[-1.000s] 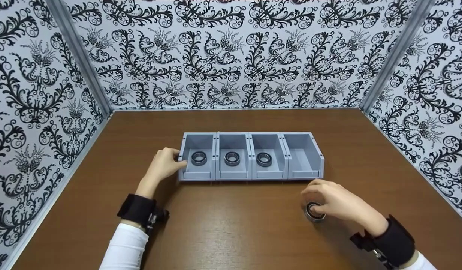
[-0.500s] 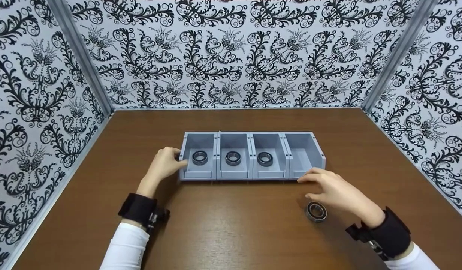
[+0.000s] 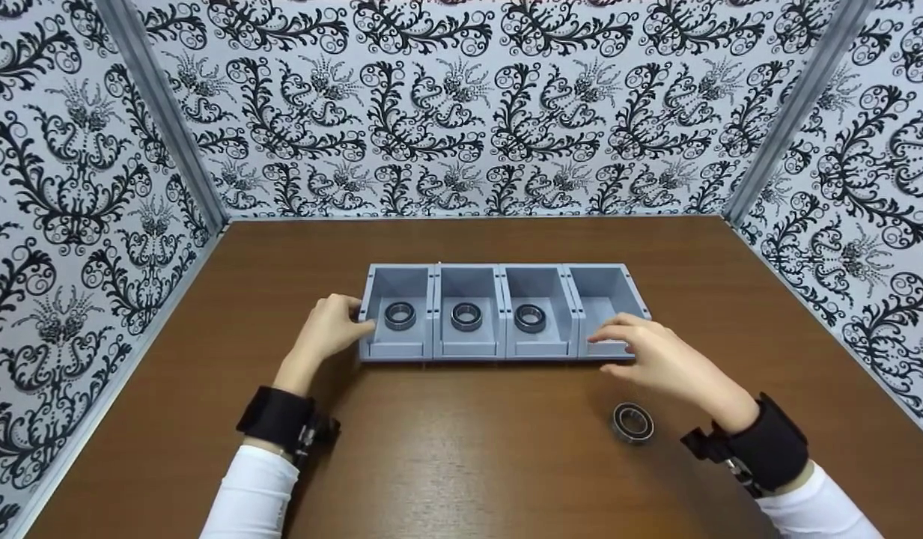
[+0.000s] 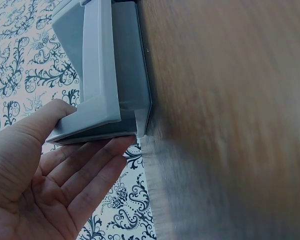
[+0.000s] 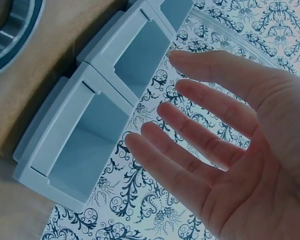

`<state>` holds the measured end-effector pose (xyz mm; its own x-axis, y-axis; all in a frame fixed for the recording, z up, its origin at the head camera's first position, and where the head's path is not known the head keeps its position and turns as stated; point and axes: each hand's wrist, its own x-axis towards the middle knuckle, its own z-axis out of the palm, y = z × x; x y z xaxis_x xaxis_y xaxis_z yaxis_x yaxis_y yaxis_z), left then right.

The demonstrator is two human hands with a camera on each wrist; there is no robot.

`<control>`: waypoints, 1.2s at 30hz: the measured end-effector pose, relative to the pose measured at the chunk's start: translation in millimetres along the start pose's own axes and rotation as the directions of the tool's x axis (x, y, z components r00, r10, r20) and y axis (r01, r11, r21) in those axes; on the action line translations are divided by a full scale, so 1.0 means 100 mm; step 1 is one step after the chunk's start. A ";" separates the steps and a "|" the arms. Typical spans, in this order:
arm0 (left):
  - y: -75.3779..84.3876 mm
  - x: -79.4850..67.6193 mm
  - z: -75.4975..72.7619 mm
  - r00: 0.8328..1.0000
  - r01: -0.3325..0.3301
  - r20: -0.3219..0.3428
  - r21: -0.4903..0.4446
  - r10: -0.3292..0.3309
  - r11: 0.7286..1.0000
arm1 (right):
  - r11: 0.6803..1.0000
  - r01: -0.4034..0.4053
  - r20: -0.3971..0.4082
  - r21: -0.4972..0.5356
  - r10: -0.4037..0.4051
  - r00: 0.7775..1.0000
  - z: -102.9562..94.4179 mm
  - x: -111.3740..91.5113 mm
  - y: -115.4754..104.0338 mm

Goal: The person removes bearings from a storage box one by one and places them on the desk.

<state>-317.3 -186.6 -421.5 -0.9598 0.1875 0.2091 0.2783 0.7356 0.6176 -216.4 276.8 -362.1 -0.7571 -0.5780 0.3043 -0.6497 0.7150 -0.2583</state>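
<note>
My left hand [image 3: 328,328] grips the left side wall of a joined row of grey bins [image 3: 468,350], thumb inside and fingers outside, as the left wrist view also shows. One ball bearing [image 3: 400,316] lies in the leftmost bin, another bearing [image 3: 466,317] in the second and a third bearing [image 3: 530,318] in the third bin. My right hand [image 3: 659,359] hovers at the front of the rightmost bin, holding nothing, with its fingers apart in the right wrist view. On the table below that hand lies a loose bearing [image 3: 632,424].
The brown wooden table [image 3: 461,449] carries the bins near its middle. Patterned panels [image 3: 461,112] with grey metal posts [image 3: 787,112] wall in the back and sides. Black straps with small cameras wrap both wrists.
My right hand has let go of the loose bearing and moved up and forward to the rightmost bin. The bearing stays on the table; my left hand keeps its grip.
</note>
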 end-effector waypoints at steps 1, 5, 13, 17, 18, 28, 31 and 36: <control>0.00 0.00 0.00 1.000 0.001 0.003 -0.003 -0.001 1.000 | 1.000 -0.003 -0.001 -0.001 0.003 1.000 0.00 0.01 0.00; 0.01 0.01 0.00 1.000 0.008 0.012 -0.007 -0.008 1.000 | 1.000 -0.012 -0.006 0.004 0.012 1.000 -0.02 0.07 -0.01; -0.01 0.02 0.00 1.000 0.004 0.002 0.000 -0.004 1.000 | 0.999 0.005 -0.021 0.036 -0.004 1.000 -0.03 0.21 -0.02; -0.01 0.01 0.00 1.000 0.014 0.005 -0.004 -0.014 1.000 | 0.999 -0.015 -0.006 0.051 0.015 1.000 -0.03 0.29 -0.03; -0.01 0.00 0.00 1.000 0.015 0.005 -0.003 -0.015 1.000 | 0.998 -0.017 -0.002 0.052 0.018 1.000 -0.03 0.32 -0.03; -0.02 0.00 0.01 1.000 0.001 -0.001 0.005 -0.001 1.000 | 0.997 -0.023 0.027 0.079 0.021 0.999 -0.01 0.51 0.02; -0.02 0.01 0.01 1.000 -0.002 -0.003 0.010 0.002 1.000 | 0.996 -0.032 0.029 0.087 0.029 0.999 0.00 0.56 0.03; -0.01 0.01 0.01 1.000 -0.001 0.001 0.012 0.001 1.000 | 0.995 -0.049 0.047 0.086 0.045 0.998 0.02 0.65 0.06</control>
<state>-318.5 -186.8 -422.7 -0.9596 0.1889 0.2087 0.2786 0.7433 0.6081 -269.7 242.5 -345.7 -0.7880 -0.5633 0.2486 -0.6153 0.7061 -0.3504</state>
